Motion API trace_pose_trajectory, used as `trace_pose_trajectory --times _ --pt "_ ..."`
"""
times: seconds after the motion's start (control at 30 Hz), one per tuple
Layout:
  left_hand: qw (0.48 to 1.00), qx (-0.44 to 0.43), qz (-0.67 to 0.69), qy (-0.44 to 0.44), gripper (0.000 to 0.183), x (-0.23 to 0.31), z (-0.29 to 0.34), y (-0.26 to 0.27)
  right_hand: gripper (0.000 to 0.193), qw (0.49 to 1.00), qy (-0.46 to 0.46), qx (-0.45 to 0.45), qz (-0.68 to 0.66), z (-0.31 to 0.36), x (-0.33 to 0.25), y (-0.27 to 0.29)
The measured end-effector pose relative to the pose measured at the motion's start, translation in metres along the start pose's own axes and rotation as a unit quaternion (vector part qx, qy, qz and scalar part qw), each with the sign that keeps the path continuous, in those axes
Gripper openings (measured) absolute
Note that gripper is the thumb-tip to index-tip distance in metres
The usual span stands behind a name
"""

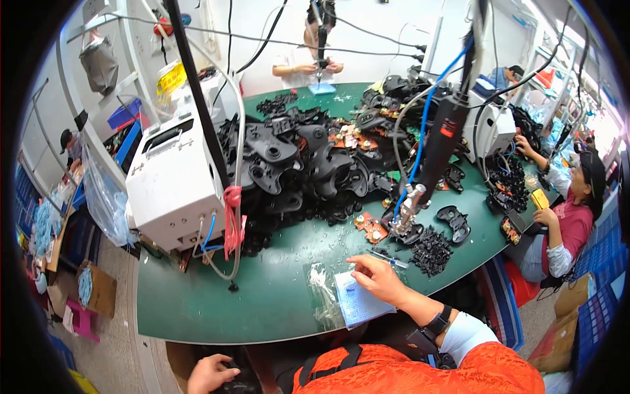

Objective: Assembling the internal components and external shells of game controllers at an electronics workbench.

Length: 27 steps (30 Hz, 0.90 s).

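My right hand (378, 277) hangs over a light-blue pad (359, 305) at the table's near edge. Its fingers point left, slightly bent and apart, and no held thing shows. A small dark piece (350, 289) lies on the pad beneath it. Low at the left, below the table edge, my left hand (211, 373) has its fingers curled against a dark object (237, 379). That object's kind is hard to make out, as it merges with the shadow. Above the right hand hangs a black electric screwdriver (441, 141) with a metal tip fitting.
Black game controller shells (272, 148) are heaped across the green table (197, 302). A pile of small black parts (431, 251), a lone shell (453, 223) and orange circuit boards (371, 227) lie nearer. A white machine box (174, 184) stands left. Co-workers sit opposite and at right.
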State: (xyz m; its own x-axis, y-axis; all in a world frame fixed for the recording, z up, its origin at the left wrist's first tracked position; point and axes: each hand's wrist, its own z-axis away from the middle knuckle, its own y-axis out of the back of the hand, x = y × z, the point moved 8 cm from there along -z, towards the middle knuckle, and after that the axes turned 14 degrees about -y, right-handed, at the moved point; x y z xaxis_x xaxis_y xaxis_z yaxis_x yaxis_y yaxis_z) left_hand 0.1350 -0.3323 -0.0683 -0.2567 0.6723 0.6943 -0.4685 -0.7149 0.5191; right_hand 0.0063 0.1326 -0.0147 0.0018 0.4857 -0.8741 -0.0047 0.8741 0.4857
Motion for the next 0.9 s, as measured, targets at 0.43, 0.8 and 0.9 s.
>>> trace_pose_trajectory --times 0.43,0.8,0.9 --pt "0.894 0.157 0.096 -0.409 0.008 0.179 -0.115 -0.109 0.027 0.929 0.098 0.21 0.288 -0.029 0.008 0.053" --pt "0.789 0.121 -0.049 -0.6 0.017 0.288 -0.116 -0.154 0.017 0.847 0.131 0.196 0.476 -0.017 0.04 0.117" --pt "0.82 0.146 -0.02 -0.553 0.014 0.278 -0.124 -0.149 0.023 0.869 0.187 0.191 0.417 0.008 0.006 0.114"
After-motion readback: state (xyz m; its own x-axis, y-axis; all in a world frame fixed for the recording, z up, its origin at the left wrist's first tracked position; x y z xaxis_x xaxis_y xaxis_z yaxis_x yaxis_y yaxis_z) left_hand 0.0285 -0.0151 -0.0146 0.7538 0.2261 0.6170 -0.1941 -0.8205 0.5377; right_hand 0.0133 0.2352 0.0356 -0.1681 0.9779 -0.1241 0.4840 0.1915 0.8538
